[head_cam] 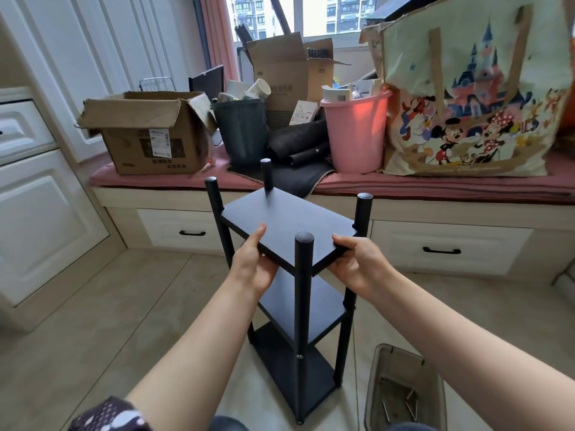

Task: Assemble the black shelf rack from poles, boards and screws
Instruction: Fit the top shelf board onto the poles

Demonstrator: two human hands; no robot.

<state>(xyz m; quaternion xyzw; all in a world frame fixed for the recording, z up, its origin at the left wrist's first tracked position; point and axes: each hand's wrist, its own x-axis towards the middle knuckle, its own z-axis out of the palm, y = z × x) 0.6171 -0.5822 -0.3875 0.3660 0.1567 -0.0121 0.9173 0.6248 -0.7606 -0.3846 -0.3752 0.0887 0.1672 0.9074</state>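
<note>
Both hands (253,269) grip top board (289,225), tiled floor (93,321), cluttered window seat (435,185)

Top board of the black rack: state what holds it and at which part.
Both hands grip the top board by its near long edge: the left hand left of the front pole, the right hand at the near right corner.

I see my left hand (253,265) and right hand (357,264) gripping the top board (286,222) of the black shelf rack (298,306); a clear bin (404,390) holding screws sits below my right hand.
</note>
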